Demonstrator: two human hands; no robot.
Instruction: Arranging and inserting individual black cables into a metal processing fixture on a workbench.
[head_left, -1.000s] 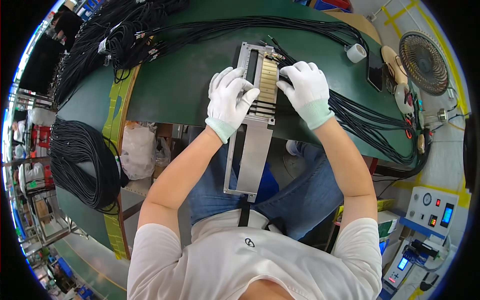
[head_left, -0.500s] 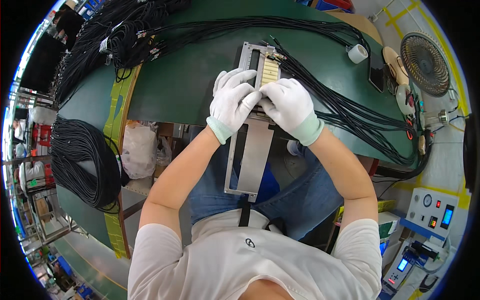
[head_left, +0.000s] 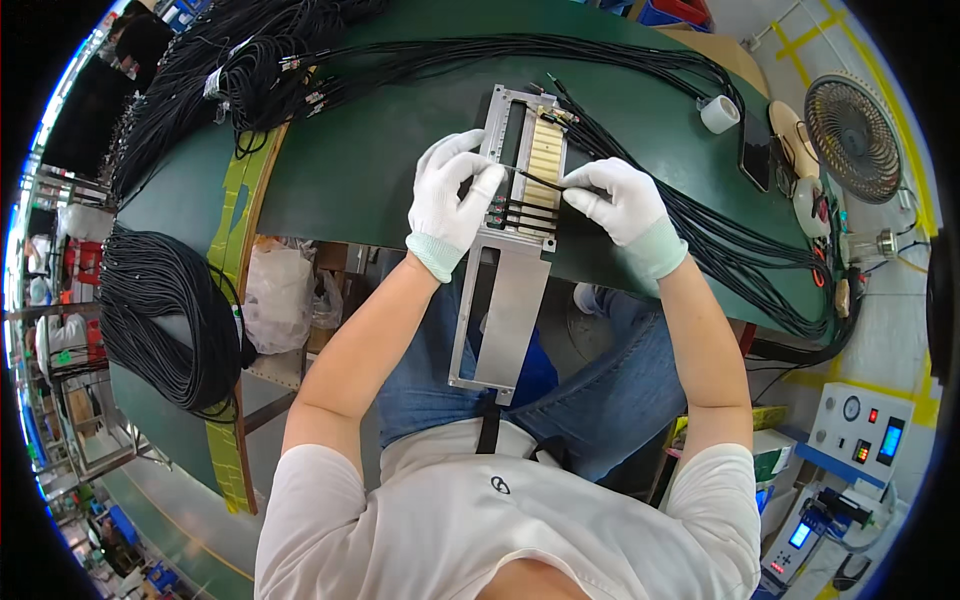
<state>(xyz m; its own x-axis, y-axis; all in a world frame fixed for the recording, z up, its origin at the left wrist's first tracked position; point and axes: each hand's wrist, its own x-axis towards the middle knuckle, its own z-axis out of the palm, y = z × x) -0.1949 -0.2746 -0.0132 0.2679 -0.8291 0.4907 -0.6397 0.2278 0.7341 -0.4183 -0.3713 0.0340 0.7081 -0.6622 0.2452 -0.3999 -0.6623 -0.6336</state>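
Note:
A short stretch of thin black cable (head_left: 535, 180) runs between my white-gloved hands, slanting over the fixture. My left hand (head_left: 449, 203) pinches it at the left end between thumb and fingertips. On the other side, my right hand (head_left: 628, 206) closes thumb and finger on it beside the right edge. Below them lies a long metal fixture (head_left: 513, 325) with a cream slotted block (head_left: 546, 145). Several black cable ends (head_left: 527, 213) rest across the block's near slots, their small connectors along the left. The fixture's near half juts past the table edge over my lap.
A bundle of black cables (head_left: 725, 245) sweeps right across the green table (head_left: 350, 190). Coiled cables (head_left: 170, 325) lie on the left section. White tape roll (head_left: 718, 114), phone (head_left: 756, 150) and fan (head_left: 853, 137) are at right. A plastic bag (head_left: 280, 300) hangs in the table gap.
My hands, close together over the block before, have moved apart and now draw the cable between them. The near slots with their cables have come into view.

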